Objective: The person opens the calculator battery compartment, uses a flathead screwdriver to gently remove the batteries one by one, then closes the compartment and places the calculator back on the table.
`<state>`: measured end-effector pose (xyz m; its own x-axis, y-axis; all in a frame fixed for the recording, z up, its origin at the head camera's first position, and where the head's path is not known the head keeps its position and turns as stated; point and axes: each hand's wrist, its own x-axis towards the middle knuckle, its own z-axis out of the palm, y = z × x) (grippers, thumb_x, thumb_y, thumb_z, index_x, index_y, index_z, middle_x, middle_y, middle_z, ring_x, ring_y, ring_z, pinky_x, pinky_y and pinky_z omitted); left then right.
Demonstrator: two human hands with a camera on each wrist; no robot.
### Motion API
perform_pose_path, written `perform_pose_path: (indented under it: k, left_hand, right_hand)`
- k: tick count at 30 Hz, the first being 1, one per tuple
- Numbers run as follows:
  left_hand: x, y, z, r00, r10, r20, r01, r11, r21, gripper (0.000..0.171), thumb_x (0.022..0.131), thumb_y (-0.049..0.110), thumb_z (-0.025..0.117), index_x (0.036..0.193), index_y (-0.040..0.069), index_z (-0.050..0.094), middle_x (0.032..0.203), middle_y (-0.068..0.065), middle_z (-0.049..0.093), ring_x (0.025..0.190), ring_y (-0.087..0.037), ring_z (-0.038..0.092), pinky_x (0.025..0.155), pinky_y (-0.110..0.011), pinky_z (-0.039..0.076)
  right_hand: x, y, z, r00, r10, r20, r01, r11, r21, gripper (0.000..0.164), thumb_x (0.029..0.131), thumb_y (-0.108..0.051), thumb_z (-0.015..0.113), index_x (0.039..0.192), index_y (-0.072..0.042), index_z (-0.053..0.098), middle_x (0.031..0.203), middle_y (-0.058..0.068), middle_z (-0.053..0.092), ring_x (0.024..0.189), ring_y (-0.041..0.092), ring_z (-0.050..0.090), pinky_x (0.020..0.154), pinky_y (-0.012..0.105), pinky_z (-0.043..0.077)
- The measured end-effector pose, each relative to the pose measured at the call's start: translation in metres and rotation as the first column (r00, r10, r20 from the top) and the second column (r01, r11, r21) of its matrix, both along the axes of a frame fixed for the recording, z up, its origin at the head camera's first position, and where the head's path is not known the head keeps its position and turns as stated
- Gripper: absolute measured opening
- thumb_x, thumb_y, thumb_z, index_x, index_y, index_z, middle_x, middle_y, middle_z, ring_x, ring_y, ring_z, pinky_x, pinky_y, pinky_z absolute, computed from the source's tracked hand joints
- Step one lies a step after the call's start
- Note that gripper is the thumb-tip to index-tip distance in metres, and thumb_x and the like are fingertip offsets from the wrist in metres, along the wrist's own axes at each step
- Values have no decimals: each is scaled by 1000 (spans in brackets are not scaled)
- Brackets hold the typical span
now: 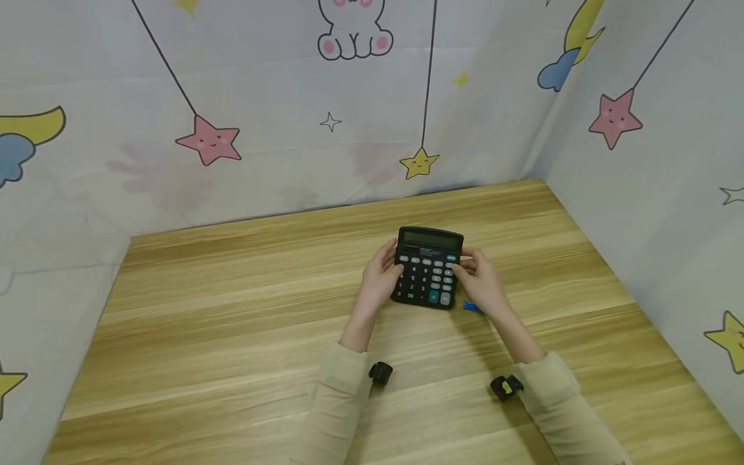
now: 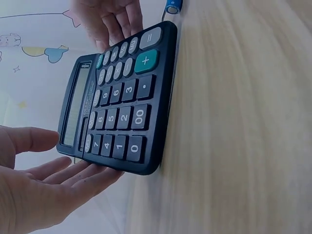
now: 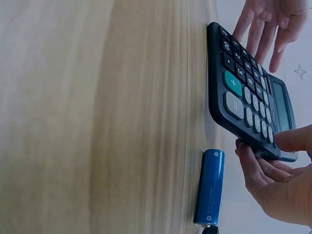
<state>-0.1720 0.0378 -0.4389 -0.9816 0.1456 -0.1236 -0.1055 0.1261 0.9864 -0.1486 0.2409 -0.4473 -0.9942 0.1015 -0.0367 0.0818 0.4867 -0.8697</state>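
A black desk calculator point(image 1: 427, 268) faces up between both hands, its near edge right at the tabletop and its display end raised. My left hand point(image 1: 380, 276) holds its left side, the fingers point(image 2: 92, 180) under the edge and the thumb at the front. On the opposite side my right hand point(image 1: 481, 279) grips the edge, with the thumb point(image 3: 292, 140) over the outer keys and the fingers beneath. Lying on the table near the right hand is a blue battery point(image 3: 210, 187), partly hidden by that hand in the head view.
The wood-grain table point(image 1: 232, 323) meets a white printed cloth point(image 1: 279, 116) at the back and sides. Dark wrist cameras sit at the left cuff point(image 1: 343, 371) and the right cuff point(image 1: 546, 381).
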Motion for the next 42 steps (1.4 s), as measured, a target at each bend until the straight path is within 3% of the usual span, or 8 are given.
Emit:
perform_pose_path:
  k: [13,22,29,42]
  left_hand:
    - [-3,1,-5,994,-7,109,-7,992,126,67,89,0,51,151,15,31,150,-19,41,139,-31,40,112,-43,35]
    - [-6,1,-9,989,-11,146,-9,991,135,69,87,-1,52,151,14,29,152,-19,37,141,-31,37,114,-41,32]
    - [-9,3,-12,986,-2,164,-22,989,145,68,84,-4,53,148,8,33,152,-19,36,142,-31,34,116,-40,29]
    - [-10,7,-16,981,0,193,-28,989,145,67,82,-6,54,145,5,36,155,-18,32,144,-30,31,117,-37,26]
  right_hand:
    - [-4,-3,2,989,-2,150,7,999,-32,53,99,-17,50,146,3,35,137,24,45,122,37,51,102,46,44]
    - [-7,-8,3,984,-4,176,12,999,-43,54,99,-13,46,147,5,30,132,25,39,119,33,44,105,44,39]
    - [-4,-11,2,987,-2,159,12,998,-60,58,98,-16,48,147,6,29,130,25,40,119,33,46,104,43,41]
    - [-3,-7,-1,978,43,205,-28,997,-77,59,99,-16,47,148,8,23,141,28,41,130,38,45,110,46,36]
